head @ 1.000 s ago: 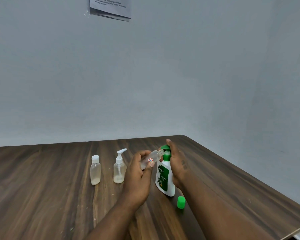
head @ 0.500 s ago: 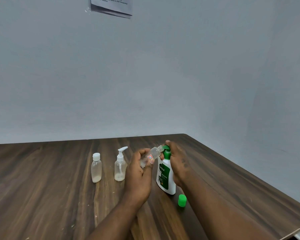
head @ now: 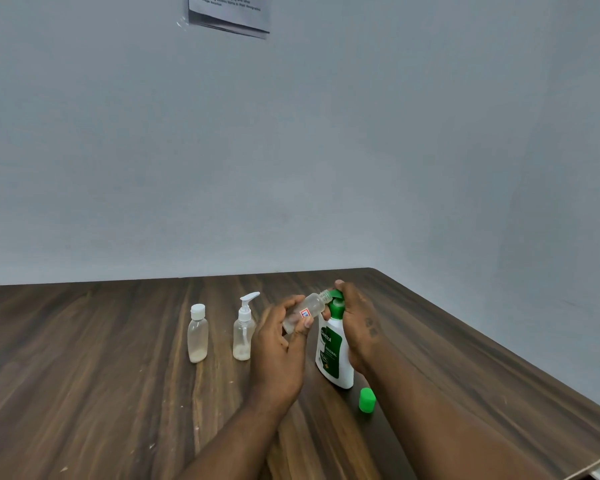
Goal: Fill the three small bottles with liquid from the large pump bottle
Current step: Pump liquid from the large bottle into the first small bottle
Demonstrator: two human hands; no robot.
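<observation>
The large white pump bottle point(head: 334, 355) with a green label and green pump head stands upright on the wooden table point(head: 84, 393). My right hand point(head: 357, 323) wraps its neck, fingers over the pump head. My left hand point(head: 279, 344) holds a small clear uncapped bottle point(head: 309, 308) tilted, its open mouth against the pump spout. Two other small bottles stand to the left: one with a white screw cap point(head: 198, 336), one with a white pump top point(head: 244, 329). Both hold a little pale liquid at the bottom.
A loose green cap point(head: 367, 400) sits on the table just right of the large bottle, beside my right forearm. The table's right edge runs diagonally towards the near right corner. A grey wall stands behind, with a paper notice point(head: 229, 13) taped high up.
The hands and bottles keep the same pose. The view has shifted slightly, so everything sits a little higher in the picture.
</observation>
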